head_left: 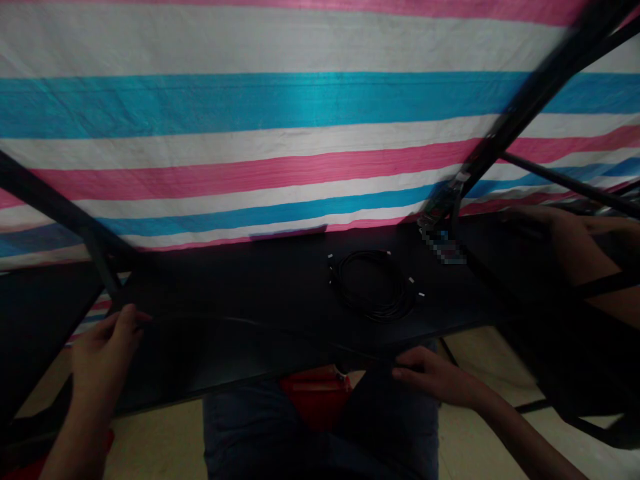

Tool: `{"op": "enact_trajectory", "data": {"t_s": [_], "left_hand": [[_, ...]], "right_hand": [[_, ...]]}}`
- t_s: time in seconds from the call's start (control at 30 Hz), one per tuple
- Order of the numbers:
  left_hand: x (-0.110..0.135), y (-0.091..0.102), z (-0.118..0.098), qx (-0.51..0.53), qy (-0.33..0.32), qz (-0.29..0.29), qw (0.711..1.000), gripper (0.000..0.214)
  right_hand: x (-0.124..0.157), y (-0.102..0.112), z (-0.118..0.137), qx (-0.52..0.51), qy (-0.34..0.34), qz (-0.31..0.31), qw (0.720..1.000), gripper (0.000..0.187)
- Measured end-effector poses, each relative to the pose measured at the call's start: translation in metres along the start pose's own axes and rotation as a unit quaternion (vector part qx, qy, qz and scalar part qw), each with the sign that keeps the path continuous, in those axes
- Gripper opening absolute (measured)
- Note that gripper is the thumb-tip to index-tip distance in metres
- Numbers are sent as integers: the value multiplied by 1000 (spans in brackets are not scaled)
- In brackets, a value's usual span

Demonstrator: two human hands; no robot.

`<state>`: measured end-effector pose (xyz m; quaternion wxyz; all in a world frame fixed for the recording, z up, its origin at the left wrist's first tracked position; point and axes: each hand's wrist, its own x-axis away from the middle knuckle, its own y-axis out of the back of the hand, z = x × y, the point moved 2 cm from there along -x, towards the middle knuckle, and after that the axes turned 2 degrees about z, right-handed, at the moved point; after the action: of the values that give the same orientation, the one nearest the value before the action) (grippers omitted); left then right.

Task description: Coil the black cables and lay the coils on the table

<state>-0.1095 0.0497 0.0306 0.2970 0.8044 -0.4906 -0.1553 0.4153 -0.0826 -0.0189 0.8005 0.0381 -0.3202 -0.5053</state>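
A thin black cable (250,323) stretches between my two hands, above the black tabletop. At the left, my left hand (107,343) pinches one part of it between thumb and fingers. My right hand (433,377), over the table's front edge and my right thigh, is closed on the other part. On the table lies a loose coil of black cables (373,285) with several light-coloured plug ends, up and to the left of my right hand; neither hand touches it.
The black table (210,360) has dark metal frame bars (530,110) on both sides. Behind it hangs a striped plastic sheet (300,100). A clear bottle (443,203) leans near the right bar. Another person's arm (585,243) rests farther right. A red stool (320,397) shows between my legs.
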Motion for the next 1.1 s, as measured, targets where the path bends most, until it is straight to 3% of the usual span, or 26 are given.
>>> {"op": "enact_trajectory", "data": {"t_s": [0.07, 0.13, 0.2, 0.3, 0.43, 0.57, 0.7, 0.77, 0.87, 0.97, 1.03, 1.1], "left_hand": [[12, -28, -4, 170, 9, 39, 985, 38], [34, -68, -14, 318, 24, 128, 939, 47], [64, -107, -29, 423, 48, 194, 884, 48], [112, -149, -52, 572, 100, 185, 793, 55], [146, -165, -74, 658, 201, 184, 702, 53], [150, -158, -82, 682, 270, 192, 652, 54], [157, -161, -80, 690, 270, 232, 630, 56], [164, -166, -75, 690, 256, 233, 635, 57], [176, -174, -65, 676, 248, 200, 664, 59], [191, -180, -57, 640, 264, 194, 695, 58], [201, -182, -55, 623, 272, 228, 696, 53], [206, -180, -52, 619, 270, 269, 686, 45]], "right_hand": [[-2, 4, 13, -60, 34, -118, 991, 60], [-10, -8, 26, -122, 62, -190, 972, 63], [-21, -33, 40, -164, 85, -199, 962, 65], [-37, -80, 60, -145, 128, -182, 964, 63], [-47, -129, 74, -74, 166, -190, 965, 53], [-52, -149, 74, -96, 161, -155, 970, 45], [-61, -147, 72, -122, 146, -180, 965, 31], [-66, -143, 73, -141, 160, -169, 962, 43], [-69, -134, 79, -164, 178, -155, 958, 56], [-69, -124, 89, -197, 173, -161, 951, 38], [-69, -117, 95, -231, 158, -152, 948, 19], [-67, -109, 99, -268, 142, -134, 943, 17]]}}
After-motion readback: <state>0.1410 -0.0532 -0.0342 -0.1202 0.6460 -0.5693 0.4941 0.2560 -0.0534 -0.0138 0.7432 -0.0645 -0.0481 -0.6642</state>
